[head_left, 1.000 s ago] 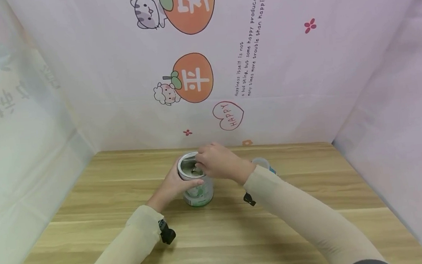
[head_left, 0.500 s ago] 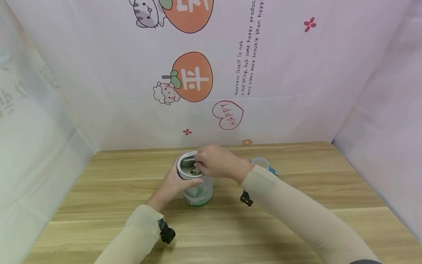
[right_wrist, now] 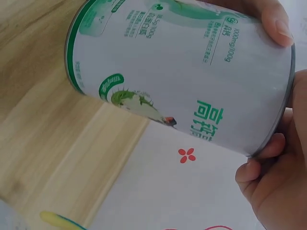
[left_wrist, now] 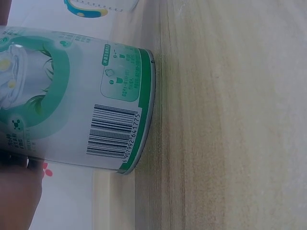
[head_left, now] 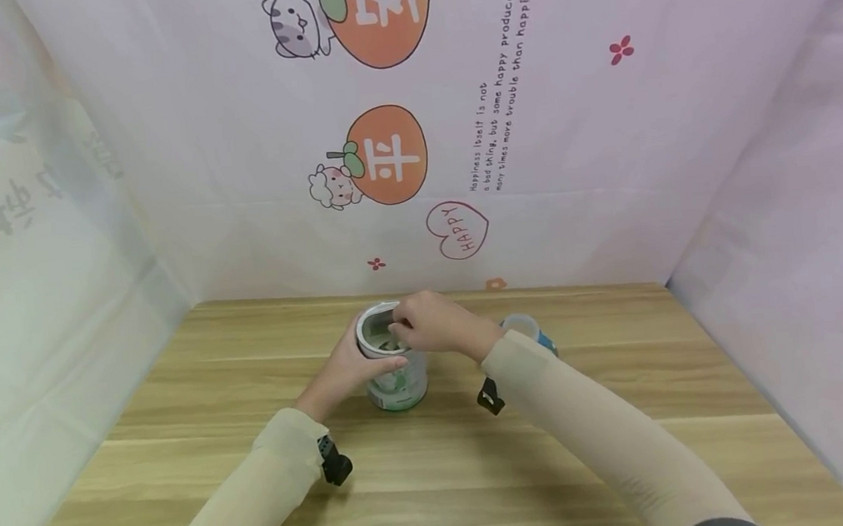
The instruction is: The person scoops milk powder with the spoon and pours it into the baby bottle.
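Observation:
A white and green milk powder can [head_left: 404, 388] stands on the wooden table, its open mouth toward me. My left hand [head_left: 346, 365] grips it around the upper left side, thumb across the front. In the left wrist view, the can [left_wrist: 72, 96] shows its barcode and green base band. My right hand [head_left: 438, 324] is at the mouth's right side, fingers curled over and into it. Its thumb and forefinger pinch a small shiny utensil, mostly hidden inside the can. In the right wrist view, the right hand [right_wrist: 283, 187] has its fingers at the can's rim.
Behind my right forearm stands a translucent cup [head_left: 520, 322] with a blue handle, partly covered by the sleeve. A printed cloth [head_left: 569, 141] hangs behind the wooden table [head_left: 425, 480] and along both sides. Each wrist carries a black camera.
My right hand has shifted slightly about the can's mouth, its fingertips moving a little within the opening. The left hand and the can stay in place.

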The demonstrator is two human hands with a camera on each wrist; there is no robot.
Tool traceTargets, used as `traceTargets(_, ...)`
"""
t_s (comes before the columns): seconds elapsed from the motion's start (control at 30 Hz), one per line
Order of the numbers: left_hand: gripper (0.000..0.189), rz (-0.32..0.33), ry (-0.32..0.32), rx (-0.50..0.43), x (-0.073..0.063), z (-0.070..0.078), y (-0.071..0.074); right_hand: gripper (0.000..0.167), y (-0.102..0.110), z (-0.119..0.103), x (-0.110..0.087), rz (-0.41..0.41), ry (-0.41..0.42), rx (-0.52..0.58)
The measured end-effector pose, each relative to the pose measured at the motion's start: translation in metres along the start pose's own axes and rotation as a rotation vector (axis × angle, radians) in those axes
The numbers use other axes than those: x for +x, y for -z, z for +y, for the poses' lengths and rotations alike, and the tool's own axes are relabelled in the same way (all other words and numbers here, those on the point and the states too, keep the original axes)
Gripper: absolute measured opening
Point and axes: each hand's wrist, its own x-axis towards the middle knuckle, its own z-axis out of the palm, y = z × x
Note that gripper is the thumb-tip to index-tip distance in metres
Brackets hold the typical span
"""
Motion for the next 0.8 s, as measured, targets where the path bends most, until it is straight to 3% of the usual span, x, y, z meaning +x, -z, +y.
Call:
traceTargets(0.3,0.091,0.0,-0.009,0.005,0.0009,0.0011,-0.0007,0.038,-0.0026,-0.0004,0.0002,0.055,-0.02,0.04)
traceTargets(0.5,0.09,-0.009,0.005,-0.018,-0.0003,0.0023,-0.0005,0.031,-0.0019,-0.0023,0.0025,0.056,-0.096,0.099)
traceTargets(0.8,0.092,-0.008,0.022,-0.021,-0.0011,0.0041,-0.0012,0.037,0.0006,0.004,0.0006,0.093,-0.157,0.265)
